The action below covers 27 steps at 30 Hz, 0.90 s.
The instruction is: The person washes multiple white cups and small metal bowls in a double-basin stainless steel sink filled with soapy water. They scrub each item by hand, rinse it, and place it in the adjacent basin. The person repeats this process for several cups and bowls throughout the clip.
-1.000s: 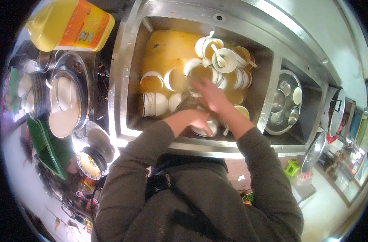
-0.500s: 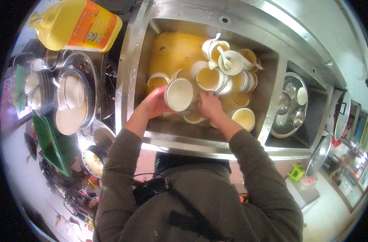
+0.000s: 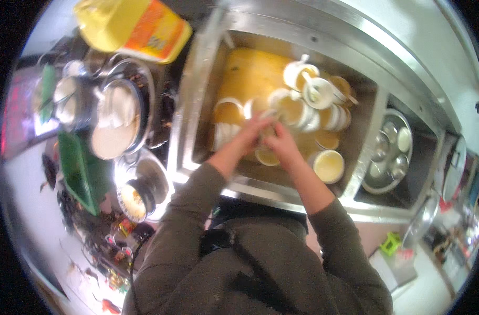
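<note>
Left hand point(image 3: 248, 135) has neared right hand point(image 3: 284, 147), fingers point(image 3: 271, 140) blurred, hold unclear, near an upright bowl point(image 3: 328, 167) opening upward.

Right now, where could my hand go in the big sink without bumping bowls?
The yellow water in the far left corner, between the sink walls and the bowls, looks open, though cloudy. The middle and right are crowded with bowls, spoons, the left hand and right hand.

Left hand point(image 3: 250, 134) back beside right hand point(image 3: 281, 144) (seemingly touching).
</note>
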Tool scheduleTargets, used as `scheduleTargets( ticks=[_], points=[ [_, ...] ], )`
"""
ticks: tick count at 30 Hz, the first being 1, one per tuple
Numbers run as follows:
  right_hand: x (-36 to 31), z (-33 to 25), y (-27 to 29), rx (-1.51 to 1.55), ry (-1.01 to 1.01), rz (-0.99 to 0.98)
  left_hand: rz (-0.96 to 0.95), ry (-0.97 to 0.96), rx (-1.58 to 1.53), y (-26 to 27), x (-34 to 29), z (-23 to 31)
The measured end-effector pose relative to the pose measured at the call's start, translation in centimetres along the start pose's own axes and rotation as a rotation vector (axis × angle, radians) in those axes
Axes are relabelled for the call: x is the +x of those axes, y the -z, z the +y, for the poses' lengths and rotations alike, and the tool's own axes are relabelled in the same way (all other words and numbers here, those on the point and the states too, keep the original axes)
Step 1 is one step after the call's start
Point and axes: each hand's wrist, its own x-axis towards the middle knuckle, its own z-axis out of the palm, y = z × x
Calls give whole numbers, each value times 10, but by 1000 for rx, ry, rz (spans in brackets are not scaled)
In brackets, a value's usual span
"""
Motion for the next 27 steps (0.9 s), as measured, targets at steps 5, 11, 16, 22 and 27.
scheduleTargets(
  ticks=[5, 11, 16, 22, 27],
  points=[
    [-3, -8, 10, -1258, 378, -502, -152, 248, -11, 0, -16, 31],
    [1, -6, 24, -1118, 467, -526, 179, -33, 164, -19, -22, 35],
    [-9, 21, 21, -1051, 554, -414, 171, -115, 893, -21, -22, 12],
    [16, -2, 91, -904, 260, -248, 9, 423, 278, 26, -25, 8],
    [-7, -6, 81, 384, -555, 125, 157, -36, -47, -38, -35, -22]
  ],
)
